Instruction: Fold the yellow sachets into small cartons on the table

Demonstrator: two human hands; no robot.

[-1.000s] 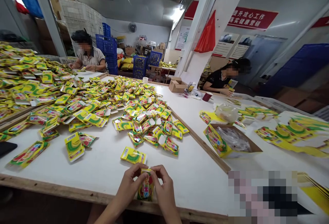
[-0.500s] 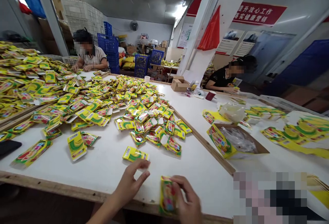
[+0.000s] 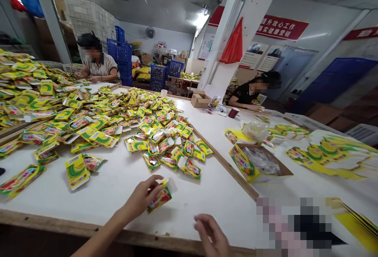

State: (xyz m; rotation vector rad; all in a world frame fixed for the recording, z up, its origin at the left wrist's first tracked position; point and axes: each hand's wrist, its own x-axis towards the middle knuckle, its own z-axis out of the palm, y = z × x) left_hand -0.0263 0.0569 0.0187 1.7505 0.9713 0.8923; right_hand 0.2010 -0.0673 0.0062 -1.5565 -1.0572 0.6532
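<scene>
Near the front of the white table point(image 3: 183, 209), my left hand point(image 3: 144, 194) grips a small yellow, green and red printed box point(image 3: 162, 198). The box is tilted, with a pale flap sticking up at its top end. My fingers hide its left side. To the right, by the table's front edge, my right hand point(image 3: 211, 231) is half curled with a gap between thumb and fingers, and nothing shows in it. Beyond the hands lies a loose heap of the same boxes point(image 3: 165, 143). A yellow box point(image 3: 77, 171) and a longer box point(image 3: 22, 180) lie to the left.
A wooden strip point(image 3: 224, 162) divides the table. Right of it are an open carton point(image 3: 245, 164) holding clear plastic bags, flat yellow cartons point(image 3: 321, 154) and a dark red cup point(image 3: 233, 112). One person point(image 3: 100, 66) sits far left, another point(image 3: 245, 93) far right. A pixelated patch covers the lower right.
My left hand has taken hold of the box that lay before it. The box in my right hand is no longer visible, and that hand is empty. The view has turned slightly right.
</scene>
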